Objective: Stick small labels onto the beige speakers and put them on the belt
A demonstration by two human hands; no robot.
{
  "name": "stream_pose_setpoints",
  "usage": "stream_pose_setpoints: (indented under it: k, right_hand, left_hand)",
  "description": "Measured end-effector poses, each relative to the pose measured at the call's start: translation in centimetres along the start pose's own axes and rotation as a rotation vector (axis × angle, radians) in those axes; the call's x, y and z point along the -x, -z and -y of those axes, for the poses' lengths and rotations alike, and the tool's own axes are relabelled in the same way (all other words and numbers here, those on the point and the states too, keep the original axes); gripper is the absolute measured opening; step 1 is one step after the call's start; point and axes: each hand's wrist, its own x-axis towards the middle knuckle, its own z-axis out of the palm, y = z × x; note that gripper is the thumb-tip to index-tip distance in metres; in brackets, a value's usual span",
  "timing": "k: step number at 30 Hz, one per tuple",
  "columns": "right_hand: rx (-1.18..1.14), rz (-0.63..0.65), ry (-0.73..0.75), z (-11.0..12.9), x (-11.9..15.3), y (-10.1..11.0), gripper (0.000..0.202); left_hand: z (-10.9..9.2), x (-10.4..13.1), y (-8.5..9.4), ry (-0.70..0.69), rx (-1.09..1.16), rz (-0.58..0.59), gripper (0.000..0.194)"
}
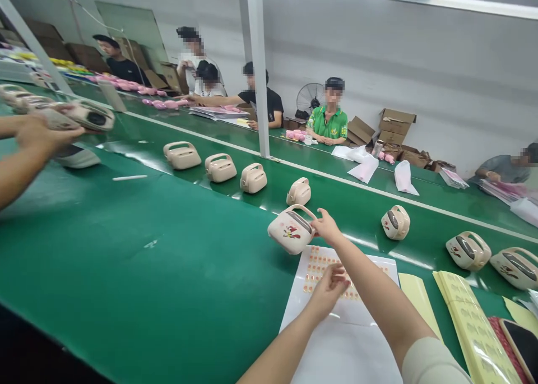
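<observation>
1. Right grip (328,228): holding the cream case (290,235) by its side near the handle, at the sheet's far edge.
2. Left grip (330,290): fingers loosely curled over the sticker sheet (311,267) on the counter (147,272); can't tell if anything's pinched.
3. Judgement: steady the case, printed face unobstructed; handle stickers by edges.

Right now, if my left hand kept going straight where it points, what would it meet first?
Probably your right forearm, which lies just ahead of your left hand; depth is unclear, so it might pass underneath, over the sticker sheet.
</observation>
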Motion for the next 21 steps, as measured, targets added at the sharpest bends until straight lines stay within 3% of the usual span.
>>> stream_pose_setpoints:
  k: [4, 8, 11, 15, 18, 21]
  right_hand:
    - [-0.212, 0.015, -0.121, -2.4, 3.0, 3.9, 0.062]
    - [-0.359, 0.013, -0.186, -4.2, 5.9, 6.2, 0.061]
    - [-0.408, -0.023, -0.222, -5.6, 8.7, 6.3, 0.067]
    - [-0.290, -0.088, -0.141, -8.1, 14.1, 5.4, 0.073]
    - [-0.065, -0.270, -0.022, -10.2, 18.9, 6.5, 0.074]
    - [0.057, -0.575, 0.006, -12.5, 23.2, 10.3, 0.049]
  left_hand:
    - [-0.7, 0.1, 0.0, -0.099, 0.313, -0.127, 0.049]
    - [-1.0, 0.8, 0.0, -0.144, 0.717, -0.112, 0.046]
    - [-0.6, 1.4, 0.6, -0.081, 0.900, -0.087, 0.045]
    - [-0.4, 2.3, 1.1, 0.137, 1.073, -0.007, 0.042]
    - [-1.0, 2.9, 0.8, 0.324, 1.115, 0.016, 0.051]
    - [-1.7, 3.2, 0.8, 0.383, 1.037, -0.039, 0.055]
